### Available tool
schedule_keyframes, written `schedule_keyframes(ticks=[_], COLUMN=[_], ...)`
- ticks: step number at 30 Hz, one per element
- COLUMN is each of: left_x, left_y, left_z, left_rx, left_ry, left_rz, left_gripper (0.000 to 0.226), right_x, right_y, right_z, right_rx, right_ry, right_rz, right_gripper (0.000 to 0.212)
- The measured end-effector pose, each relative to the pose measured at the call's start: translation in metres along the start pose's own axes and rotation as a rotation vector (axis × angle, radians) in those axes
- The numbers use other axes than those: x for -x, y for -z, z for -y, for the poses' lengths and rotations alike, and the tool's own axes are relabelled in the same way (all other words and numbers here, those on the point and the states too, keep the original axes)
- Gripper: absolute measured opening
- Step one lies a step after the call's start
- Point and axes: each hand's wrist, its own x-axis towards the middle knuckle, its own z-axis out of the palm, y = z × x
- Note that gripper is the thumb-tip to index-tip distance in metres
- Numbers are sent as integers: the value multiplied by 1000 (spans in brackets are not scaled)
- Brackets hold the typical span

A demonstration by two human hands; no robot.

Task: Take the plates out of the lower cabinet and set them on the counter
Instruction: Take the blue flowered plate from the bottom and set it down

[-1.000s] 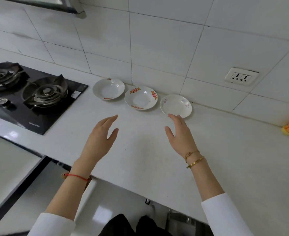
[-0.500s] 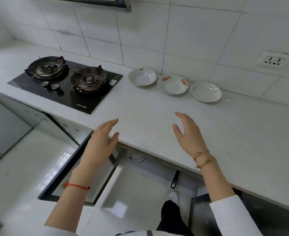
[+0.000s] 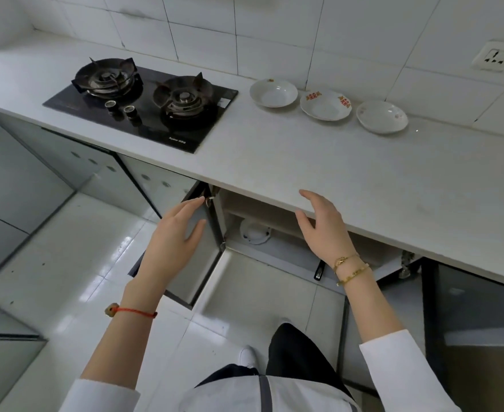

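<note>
Three white plates stand in a row at the back of the counter [image 3: 304,162]: a plain left plate [image 3: 273,92], a middle plate [image 3: 325,105] with red marks on its rim, and a right plate [image 3: 381,116]. Below the counter's front edge the lower cabinet [image 3: 274,248] is open, and a white plate [image 3: 253,231] lies on its shelf. My left hand [image 3: 175,236] hovers open in front of the swung-out left door [image 3: 197,263]. My right hand [image 3: 323,224] is open at the counter's edge, above the cabinet opening. Neither hand holds anything.
A black two-burner gas hob [image 3: 143,102] is set into the counter to the left of the plates. A wall socket [image 3: 498,59] sits on the tiles at the right. A second dark cabinet door [image 3: 464,322] stands open at the right. My legs and a white shoe [image 3: 246,356] are on the glossy tiled floor.
The view has tipped down and back from the counter. Both open hands dropped from above the counter to the level of the cabinet opening, and the cabinet's inside with a plate came into sight.
</note>
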Motion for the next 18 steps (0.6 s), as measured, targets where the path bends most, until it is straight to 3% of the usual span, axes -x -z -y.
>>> schedule_keyframes(ticks=[18], left_x=[26], left_y=[-30], left_z=[-8], left_rx=[53], left_ry=[99], left_rz=[-78], left_gripper=[41], right_x=[7], right_y=[-3], right_z=[-24], right_rx=[-13], right_ry=[53], right_rz=[115], right_gripper=[42])
